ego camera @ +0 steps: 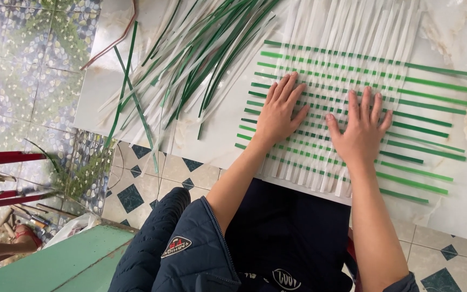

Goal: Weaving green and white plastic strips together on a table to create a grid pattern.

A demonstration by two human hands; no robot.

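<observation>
At the far left, patterned floor tiles [22, 65] run beside a pale marble slab [449, 205] laid over them, with a green bench edge [55, 265] in the near left corner. On the slab's left part lies a loose heap of green and white strips [190, 59], their long axes running from near left to far right, just beside the work and apart from both hands.

To the right of the heap sits the woven mat [341, 108]: white strips run near to far, green strips cross them left to right, their free ends sticking out well past the weave on the right side.

The left hand [279, 111] lies flat on the mat's left part, fingers spread and pointing far, palm pressing down; it pinches nothing. It is the hand nearer the loose heap. The right hand [360, 127] lies flat just beside it, also spread and pressing the weave, holding nothing. Both hands lie across the green strips' long axis.
</observation>
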